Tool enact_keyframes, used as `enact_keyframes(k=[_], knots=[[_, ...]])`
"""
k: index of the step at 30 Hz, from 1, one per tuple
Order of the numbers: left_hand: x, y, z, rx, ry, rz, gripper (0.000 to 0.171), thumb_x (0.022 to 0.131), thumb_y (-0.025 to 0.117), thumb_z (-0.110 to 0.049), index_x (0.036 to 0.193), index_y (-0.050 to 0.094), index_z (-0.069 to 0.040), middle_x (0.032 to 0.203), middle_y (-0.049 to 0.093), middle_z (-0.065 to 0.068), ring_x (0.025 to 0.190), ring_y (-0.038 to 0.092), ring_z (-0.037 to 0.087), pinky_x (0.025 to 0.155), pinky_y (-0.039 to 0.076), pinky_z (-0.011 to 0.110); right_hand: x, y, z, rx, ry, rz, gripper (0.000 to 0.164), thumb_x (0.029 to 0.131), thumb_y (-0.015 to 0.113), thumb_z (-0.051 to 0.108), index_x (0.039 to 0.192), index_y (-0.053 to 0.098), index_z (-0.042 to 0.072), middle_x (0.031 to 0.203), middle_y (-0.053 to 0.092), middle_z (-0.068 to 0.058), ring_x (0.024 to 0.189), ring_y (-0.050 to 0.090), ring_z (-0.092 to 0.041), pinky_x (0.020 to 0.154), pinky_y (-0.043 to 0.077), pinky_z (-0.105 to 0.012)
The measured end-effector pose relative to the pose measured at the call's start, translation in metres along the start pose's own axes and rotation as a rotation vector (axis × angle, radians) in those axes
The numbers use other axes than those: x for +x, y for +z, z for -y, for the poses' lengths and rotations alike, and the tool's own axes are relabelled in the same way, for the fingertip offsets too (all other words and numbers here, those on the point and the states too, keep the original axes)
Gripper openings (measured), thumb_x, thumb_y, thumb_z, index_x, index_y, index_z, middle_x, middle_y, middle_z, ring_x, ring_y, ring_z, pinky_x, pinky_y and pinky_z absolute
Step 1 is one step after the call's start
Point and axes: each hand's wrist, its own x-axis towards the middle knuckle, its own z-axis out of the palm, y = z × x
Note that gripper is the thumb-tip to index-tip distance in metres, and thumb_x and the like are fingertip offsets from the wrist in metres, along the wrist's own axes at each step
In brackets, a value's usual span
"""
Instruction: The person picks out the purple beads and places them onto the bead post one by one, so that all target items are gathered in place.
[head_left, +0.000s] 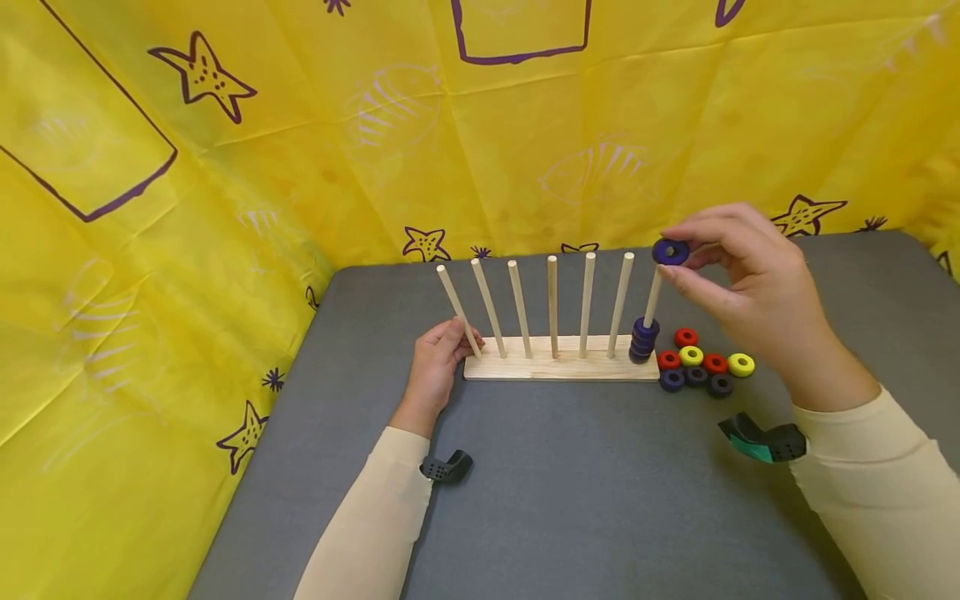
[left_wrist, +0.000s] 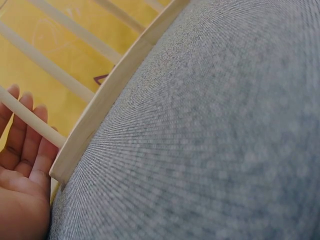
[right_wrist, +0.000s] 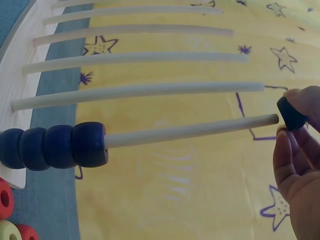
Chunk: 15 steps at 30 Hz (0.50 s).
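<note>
A wooden stand (head_left: 555, 367) with a row of upright pegs stands on the grey table. My right hand (head_left: 757, 275) pinches a dark blue ring (head_left: 671, 252) between thumb and fingers, at the tip of the rightmost peg (right_wrist: 190, 131). In the right wrist view, a small gap separates the ring from the peg tip. Several dark blue rings (head_left: 643, 340) are stacked at the bottom of that peg. At the stand's other end, my left hand (head_left: 438, 362) holds the leftmost peg (left_wrist: 35, 120) low down, its fingers (left_wrist: 31, 140) behind the peg.
Loose rings lie right of the stand: red (head_left: 686, 337), yellow (head_left: 741, 365) and dark ones (head_left: 720, 385). A yellow patterned cloth (head_left: 487, 150) hangs behind the grey table (head_left: 570, 483). Each wrist wears a black camera mount (head_left: 447, 467).
</note>
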Motion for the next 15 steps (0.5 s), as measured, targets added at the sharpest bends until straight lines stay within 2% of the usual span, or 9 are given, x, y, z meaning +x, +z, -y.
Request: enact_keyframes(k=[3, 5, 6, 11, 15], knots=[[-0.0001, 0.0003, -0.0007, 0.006, -0.001, 0.003, 0.051, 0.117, 0.056, -0.027, 0.104, 0.066, 0.021, 0.096, 0.073, 0.015, 0.095, 0.072, 0.025, 0.084, 0.059, 0.032, 0.0001, 0.0008, -0.0008, -0.024, 0.002, 0.015, 0.032, 0.092, 0.083, -0.012, 0.122, 0.073, -0.013, 0.119, 0.066, -0.012, 0.095, 0.065, -0.013, 0.088, 0.054, -0.017], [-0.0001, 0.0002, -0.0006, 0.009, -0.001, 0.007, 0.054, 0.116, 0.057, -0.030, 0.105, 0.065, 0.022, 0.096, 0.073, 0.014, 0.095, 0.071, 0.025, 0.085, 0.059, 0.032, 0.0001, 0.0023, -0.0003, -0.042, 0.024, 0.013, 0.047, 0.079, 0.081, -0.030, 0.122, 0.073, -0.012, 0.118, 0.066, -0.011, 0.094, 0.065, -0.012, 0.087, 0.054, -0.016], [-0.0001, 0.0002, -0.0006, 0.011, 0.000, 0.010, 0.055, 0.116, 0.057, -0.032, 0.106, 0.065, 0.022, 0.097, 0.073, 0.014, 0.095, 0.071, 0.024, 0.085, 0.059, 0.032, 0.0000, 0.0029, -0.0001, -0.051, 0.034, 0.014, 0.051, 0.076, 0.081, -0.033, 0.122, 0.073, -0.012, 0.118, 0.065, -0.011, 0.094, 0.065, -0.012, 0.087, 0.054, -0.016], [0.0001, -0.0003, 0.0002, 0.013, 0.001, 0.015, 0.058, 0.114, 0.059, -0.036, 0.105, 0.065, 0.022, 0.097, 0.073, 0.015, 0.094, 0.071, 0.022, 0.085, 0.059, 0.032, -0.0005, 0.0051, -0.0006, -0.064, 0.074, 0.009, 0.051, 0.076, 0.081, -0.033, 0.122, 0.073, -0.012, 0.117, 0.065, -0.012, 0.094, 0.064, -0.012, 0.086, 0.054, -0.016], [-0.0001, -0.0007, 0.0005, 0.009, 0.003, 0.009, 0.056, 0.115, 0.058, -0.033, 0.105, 0.065, 0.022, 0.096, 0.073, 0.013, 0.094, 0.071, 0.023, 0.084, 0.059, 0.032, -0.0003, 0.0069, -0.0031, -0.052, 0.098, -0.020, 0.054, 0.074, 0.080, -0.036, 0.121, 0.075, -0.010, 0.115, 0.066, -0.012, 0.094, 0.063, -0.012, 0.086, 0.053, -0.015]])
